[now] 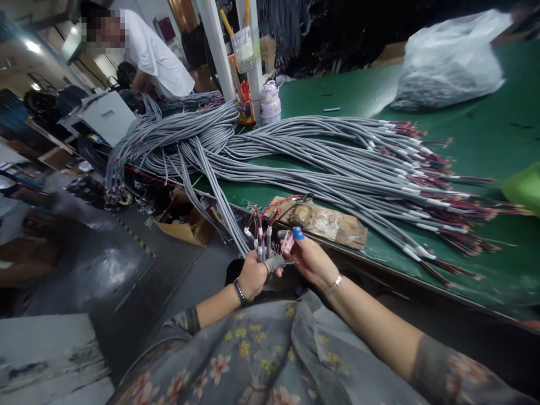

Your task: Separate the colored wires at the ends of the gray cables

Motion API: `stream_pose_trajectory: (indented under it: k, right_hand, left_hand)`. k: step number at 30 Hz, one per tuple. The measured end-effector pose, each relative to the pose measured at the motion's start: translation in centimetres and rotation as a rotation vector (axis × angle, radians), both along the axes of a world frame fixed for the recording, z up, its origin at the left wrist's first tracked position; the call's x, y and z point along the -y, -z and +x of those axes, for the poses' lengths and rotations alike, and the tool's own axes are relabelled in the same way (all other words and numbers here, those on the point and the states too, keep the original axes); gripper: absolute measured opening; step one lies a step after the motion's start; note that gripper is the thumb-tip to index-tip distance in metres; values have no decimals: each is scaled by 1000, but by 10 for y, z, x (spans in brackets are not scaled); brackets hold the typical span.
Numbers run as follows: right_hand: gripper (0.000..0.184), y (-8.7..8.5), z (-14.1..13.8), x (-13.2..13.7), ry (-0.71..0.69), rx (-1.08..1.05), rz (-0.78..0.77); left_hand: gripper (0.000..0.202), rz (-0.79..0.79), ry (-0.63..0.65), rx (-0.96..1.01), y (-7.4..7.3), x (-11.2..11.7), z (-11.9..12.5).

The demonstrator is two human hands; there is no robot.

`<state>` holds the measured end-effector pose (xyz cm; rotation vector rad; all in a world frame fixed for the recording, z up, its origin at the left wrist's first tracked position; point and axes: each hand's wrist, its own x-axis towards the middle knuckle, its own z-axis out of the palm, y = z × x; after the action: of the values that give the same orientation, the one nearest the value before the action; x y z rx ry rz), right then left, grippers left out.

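Observation:
My left hand is wrapped round several grey cables, just below their stripped ends. Thin coloured wires and white sleeves stick up out of that fist, and a grey wrap covers its thumb. Close by on the right, my right hand has its fingers drawn together beside a spray of loose coloured wires. A blue cover sits on one fingertip, and a pink patterned wrap is on another finger. What lies between those fingertips is too small to make out.
A thick pile of grey cables stretches over the green table, bare ends rightward. A worn, taped board lies at the near edge. Behind stand a lilac bottle and a plastic bag. Another person bends at far left.

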<state>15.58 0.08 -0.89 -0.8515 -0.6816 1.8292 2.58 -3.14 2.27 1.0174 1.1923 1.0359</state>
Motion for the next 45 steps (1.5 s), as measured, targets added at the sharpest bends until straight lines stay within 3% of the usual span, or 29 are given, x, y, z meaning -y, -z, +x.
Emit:
stream_pose_trajectory:
  k: [3,7,14,19,25,27,30,33,36,42,45]
  right_hand:
    - [46,-5,-1,2,49,-50,-77]
    - [49,-8,2,6,2,-108,-128]
    - [39,-3,13,18,-166,-137,-165]
    - [32,-10,11,27,-222,5,-33]
    - [21,-18,11,28,-146,332,302]
    - [20,-18,13,28,-131,393,349]
    - [24,-13,16,30,-79,397,290]
    - [31,-3,18,31,21,321,151]
    - [38,4,14,32,-32,250,90]
    - [38,2,3,35,-18,266,174]
    - [36,-1,-1,36,-86,252,164]
  left_hand:
    - [39,-5,0,5,1,0,0]
    - [41,-5,11,15,2,3,-3]
    - [40,52,71,-52,7,10,-15]
    - [38,75,150,-141,9,11,-17]
    - [27,1,358,-253,19,8,-20]
    - [25,-9,393,-293,21,8,-22]
    - [28,21,313,-279,18,8,-22]
    - [33,13,153,-206,13,7,-18]
    - [39,15,56,-155,12,6,-15]
    - [42,90,133,-206,21,7,-21]
    - [41,71,273,-228,20,10,-28]
